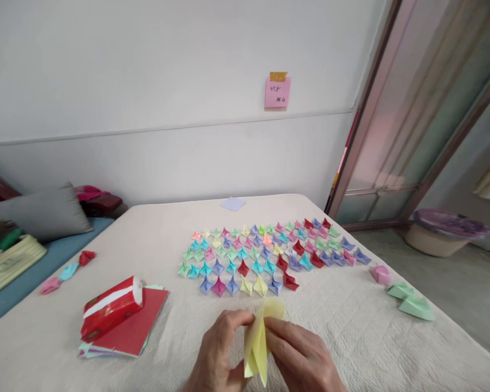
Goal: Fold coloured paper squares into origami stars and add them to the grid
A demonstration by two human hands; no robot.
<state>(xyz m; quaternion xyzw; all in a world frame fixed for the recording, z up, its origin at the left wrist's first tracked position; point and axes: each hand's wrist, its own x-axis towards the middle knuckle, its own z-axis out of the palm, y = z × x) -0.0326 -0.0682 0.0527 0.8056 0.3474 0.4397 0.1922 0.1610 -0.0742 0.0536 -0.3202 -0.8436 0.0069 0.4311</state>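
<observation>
A folded sheet of yellow paper (258, 348) stands upright between my two hands, its lower end splayed into several pointed flaps. My left hand (220, 351) pinches it from the left, with the thumb and forefinger curled round its edge. On the other side, my right hand (302, 356) presses its fingers against the folds. Just beyond the hands, rows of small folded paper boats (260, 285) in many colours cover the middle of the cloth. The fingertips behind the yellow paper are hidden.
A red tissue pack (112, 307) rests on a stack of coloured paper (141, 326) at left. Folded pieces lie near both edges, including a green one (416, 307) and a red one (86, 257). A pale sheet (232, 203) lies at the back, before the wall.
</observation>
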